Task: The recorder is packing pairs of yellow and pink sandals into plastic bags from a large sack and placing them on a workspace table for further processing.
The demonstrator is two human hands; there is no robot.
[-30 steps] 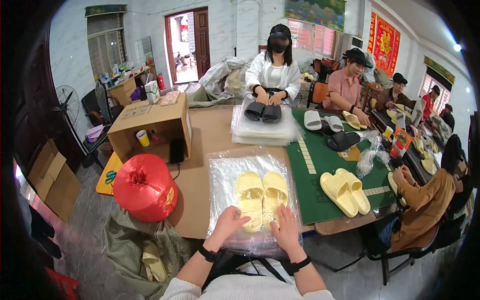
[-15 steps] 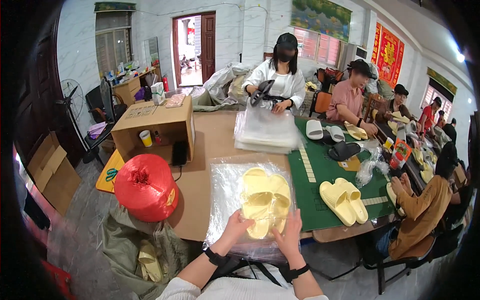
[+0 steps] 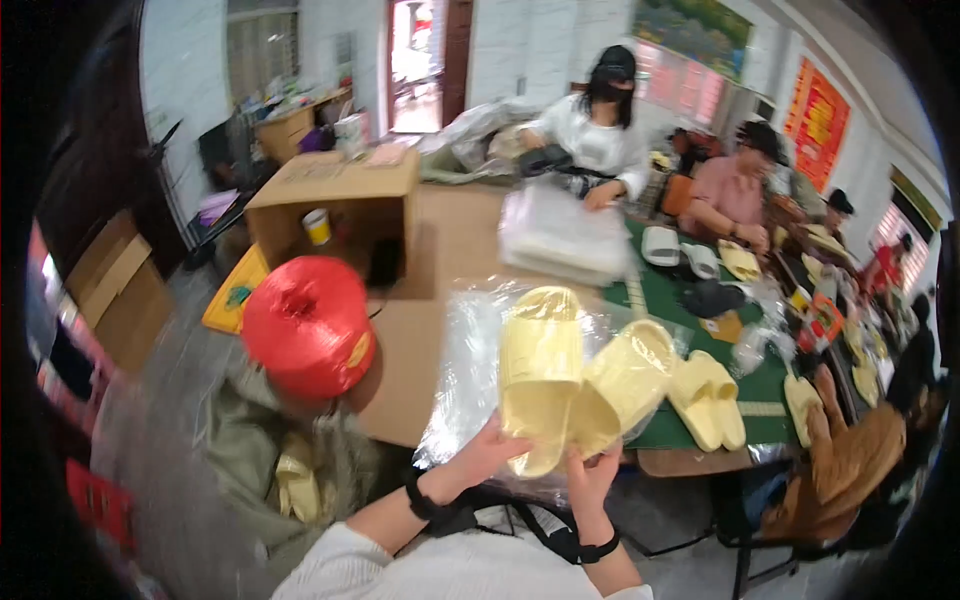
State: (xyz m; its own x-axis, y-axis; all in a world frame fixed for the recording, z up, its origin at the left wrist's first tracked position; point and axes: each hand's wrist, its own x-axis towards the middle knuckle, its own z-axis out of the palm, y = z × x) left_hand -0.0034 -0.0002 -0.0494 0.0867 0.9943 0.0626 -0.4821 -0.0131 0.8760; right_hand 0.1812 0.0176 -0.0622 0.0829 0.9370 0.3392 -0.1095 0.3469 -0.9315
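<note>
In the head view, the person's two hands were both grasping: the left hand gripped the heel end of one slipper and the right hand the heel end of another. These two yellow slippers were above one sheaf of clear plastic at the near edge of the tabletop. Two more yellow slippers stood together on one green mat, with two pale grey slippers farther back. One red roll and one cardboard box were at the left. Half a second earlier, the held pair lay close together; now their toe ends were spread apart, the right slipper angled outward.
</note>
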